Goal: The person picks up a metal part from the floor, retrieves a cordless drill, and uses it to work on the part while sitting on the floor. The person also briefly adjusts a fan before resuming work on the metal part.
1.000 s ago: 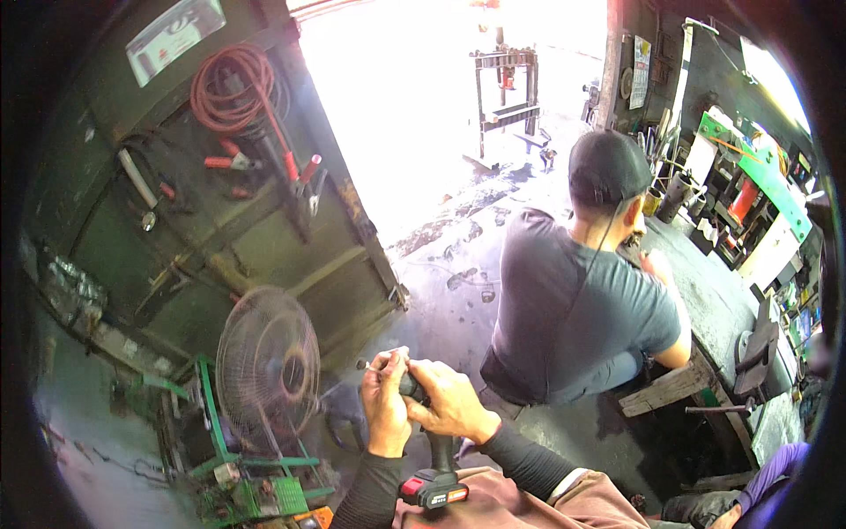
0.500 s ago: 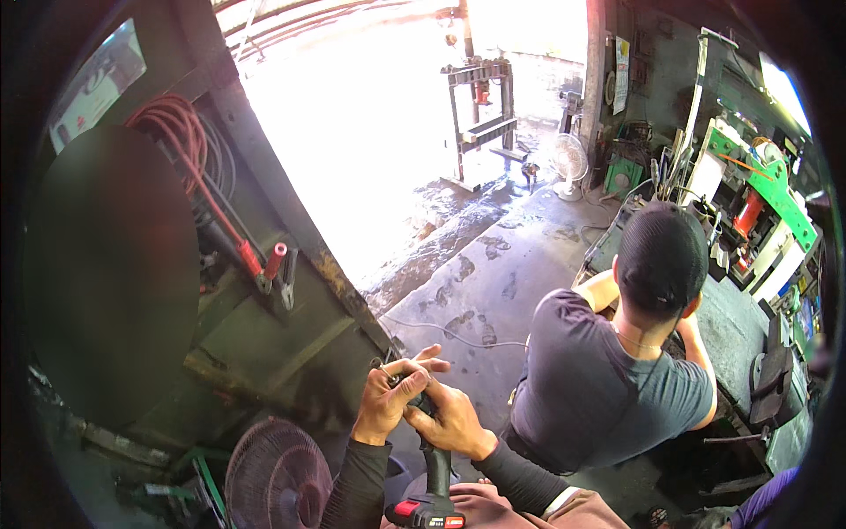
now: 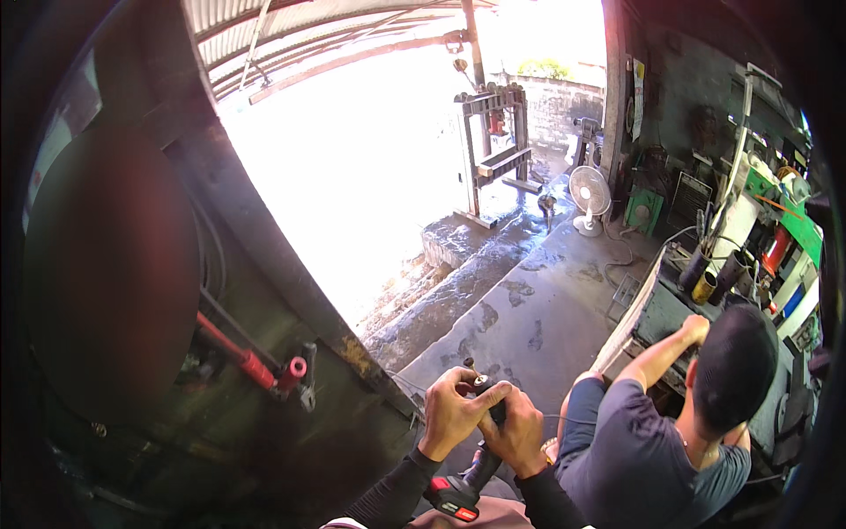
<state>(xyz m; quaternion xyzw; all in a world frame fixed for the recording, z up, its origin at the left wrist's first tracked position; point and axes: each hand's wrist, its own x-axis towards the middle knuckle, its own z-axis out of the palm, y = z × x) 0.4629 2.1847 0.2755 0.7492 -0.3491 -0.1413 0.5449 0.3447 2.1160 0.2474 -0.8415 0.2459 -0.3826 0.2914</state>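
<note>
In front of me, a black cordless drill point(image 3: 481, 467) points away, its battery pack point(image 3: 454, 498) with red patches hanging low near my lap. My right hand point(image 3: 520, 432) is wrapped round the drill's body, close behind its metal nose. Beside it, my left hand point(image 3: 454, 414) is closed, its thumb lying across the front of the drill. A small round-headed metal piece point(image 3: 470, 362) sticks up from the left fingertips. Its lower part is hidden by those fingers, so I cannot tell its exact kind.
A person in a dark cap point(image 3: 679, 441) sits close on my right at a cluttered workbench point(image 3: 656, 317). Jumper-cable clamps point(image 3: 295, 375) hang at the left. Farther off stand a white fan point(image 3: 589, 194) and a steel press frame point(image 3: 467, 163) by the step.
My view has tilted up and shifted. My left fingers, spread before, have closed at the drill's nose, and the small metal piece now stands up clearly. The other person has reached an arm forward.
</note>
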